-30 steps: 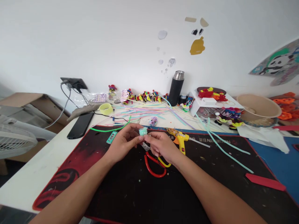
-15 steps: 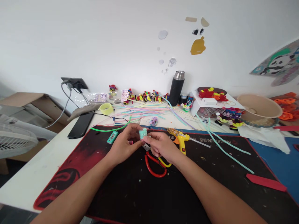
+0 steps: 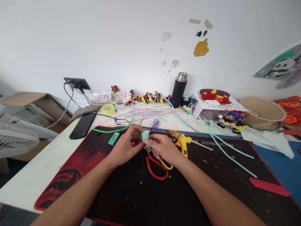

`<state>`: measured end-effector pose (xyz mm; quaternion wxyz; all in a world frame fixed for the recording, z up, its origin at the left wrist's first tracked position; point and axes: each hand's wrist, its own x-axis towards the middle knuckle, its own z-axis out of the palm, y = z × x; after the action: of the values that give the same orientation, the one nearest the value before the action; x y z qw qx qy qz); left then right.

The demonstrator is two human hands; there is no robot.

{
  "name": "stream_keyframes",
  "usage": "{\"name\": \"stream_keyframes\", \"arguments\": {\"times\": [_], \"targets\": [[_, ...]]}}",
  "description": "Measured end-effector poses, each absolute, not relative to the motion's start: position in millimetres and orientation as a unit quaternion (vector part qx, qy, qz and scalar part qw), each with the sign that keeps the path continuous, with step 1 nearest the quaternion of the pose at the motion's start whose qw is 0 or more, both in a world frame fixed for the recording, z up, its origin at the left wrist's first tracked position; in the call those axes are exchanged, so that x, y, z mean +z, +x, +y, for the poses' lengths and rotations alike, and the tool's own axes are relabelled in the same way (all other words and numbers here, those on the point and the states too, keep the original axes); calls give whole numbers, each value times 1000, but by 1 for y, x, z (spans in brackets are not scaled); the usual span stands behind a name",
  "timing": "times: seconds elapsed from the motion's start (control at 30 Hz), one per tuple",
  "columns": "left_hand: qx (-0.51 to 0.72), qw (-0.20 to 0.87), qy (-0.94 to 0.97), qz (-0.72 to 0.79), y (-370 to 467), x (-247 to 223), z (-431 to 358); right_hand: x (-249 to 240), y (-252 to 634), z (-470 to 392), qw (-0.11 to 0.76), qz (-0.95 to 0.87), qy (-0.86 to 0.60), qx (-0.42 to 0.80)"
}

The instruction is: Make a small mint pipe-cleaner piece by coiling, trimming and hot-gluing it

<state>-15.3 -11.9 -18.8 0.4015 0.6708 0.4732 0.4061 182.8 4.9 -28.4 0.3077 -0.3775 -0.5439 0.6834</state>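
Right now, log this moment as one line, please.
left hand: holds teal piece; right hand: holds teal piece; glue gun: on mat, right of hands; phone: on table, left of mat

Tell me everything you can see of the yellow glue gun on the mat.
The glue gun has a yellow, plastic-looking body with a pale label and what looks like a red switch on the handle. Its crusted, brownish nose points left; a translucent stick juts from its back to the right. It lies near the far edge of the black mat, handle toward the person, beside the right hand. Whether it touches the wrist, or is switched on, I cannot tell.
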Motion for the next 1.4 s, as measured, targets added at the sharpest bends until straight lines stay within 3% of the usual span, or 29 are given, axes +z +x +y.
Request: {"name": "stream_keyframes", "arguments": {"times": [0.43, 0.8, 1.4], "targets": [[403, 365, 694, 472, -19, -20, -12, -25, 186, 5, 291, -579, -375, 663], [423, 594, 578, 367, -22, -14, -3, -27, 189, 9, 320, -560, -382, 662], [442, 604, 526, 404, -16, -23, 1, -27, 186, 4, 292, -653, -406, 569]]}}
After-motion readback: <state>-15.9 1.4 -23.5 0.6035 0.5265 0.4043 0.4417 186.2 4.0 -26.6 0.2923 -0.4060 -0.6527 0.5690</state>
